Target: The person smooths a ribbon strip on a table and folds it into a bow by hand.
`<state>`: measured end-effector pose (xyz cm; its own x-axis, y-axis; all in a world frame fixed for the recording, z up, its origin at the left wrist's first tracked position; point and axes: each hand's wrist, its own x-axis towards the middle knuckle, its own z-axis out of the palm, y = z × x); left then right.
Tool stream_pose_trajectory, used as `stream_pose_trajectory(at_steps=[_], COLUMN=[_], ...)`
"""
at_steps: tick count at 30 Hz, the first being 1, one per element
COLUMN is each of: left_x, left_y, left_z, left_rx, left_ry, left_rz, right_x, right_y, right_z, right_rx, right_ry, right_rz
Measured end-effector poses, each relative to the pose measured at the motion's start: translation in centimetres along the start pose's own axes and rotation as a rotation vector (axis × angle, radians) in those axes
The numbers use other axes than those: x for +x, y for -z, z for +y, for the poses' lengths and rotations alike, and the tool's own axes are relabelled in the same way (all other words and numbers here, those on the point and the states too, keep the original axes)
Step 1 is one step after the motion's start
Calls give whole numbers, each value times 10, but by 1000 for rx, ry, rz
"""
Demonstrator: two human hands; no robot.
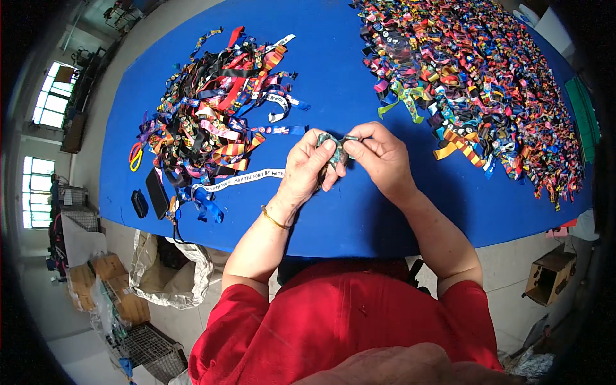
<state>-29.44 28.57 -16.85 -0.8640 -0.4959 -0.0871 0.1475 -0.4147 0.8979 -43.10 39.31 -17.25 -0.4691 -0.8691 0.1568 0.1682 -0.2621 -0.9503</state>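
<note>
My left hand (300,168) pinches a bunched dark teal patterned ribbon (332,146) between thumb and fingers, above the near middle of the table. On its other side, my right hand (388,168) grips one end of the same ribbon between thumb and forefinger. Whether the ribbon is knotted or only folded is hidden by the fingers. Nearest my left hand, a white ribbon with black lettering (247,179) runs out from a loose heap of mixed ribbons (215,106). A yellow bangle (276,219) circles my left wrist.
The blue table (333,70) carries a large spread of knotted colourful ribbons (475,83) on the right. Scissors with a yellow-and-red handle (135,156), a black phone-like slab (156,192) and a small black item (139,203) lie left. A whitish sack (173,298) stands below the left edge.
</note>
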Motion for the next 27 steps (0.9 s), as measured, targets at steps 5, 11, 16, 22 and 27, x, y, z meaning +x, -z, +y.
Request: stream_pose_trajectory(at_steps=[5, 11, 16, 22, 27], left_x=[1, 2, 1, 3, 3], left_y=[2, 7, 9, 11, 12], left_z=[0, -1, -1, -2, -2], left_rx=[-65, -128, -150, -162, -97], left_ry=[-40, -67, -79, -77, -81], left_rz=[39, 30, 28, -4, -28], right_x=[-1, 1, 0, 1, -1], right_y=[-3, 0, 1, 4, 5], right_z=[-3, -10, -12, -13, -8], right_rx=[-249, -491, -519, -557, -390], right_ry=[268, 408, 408, 388, 182], right_rz=[-47, -63, -67, -58, -101])
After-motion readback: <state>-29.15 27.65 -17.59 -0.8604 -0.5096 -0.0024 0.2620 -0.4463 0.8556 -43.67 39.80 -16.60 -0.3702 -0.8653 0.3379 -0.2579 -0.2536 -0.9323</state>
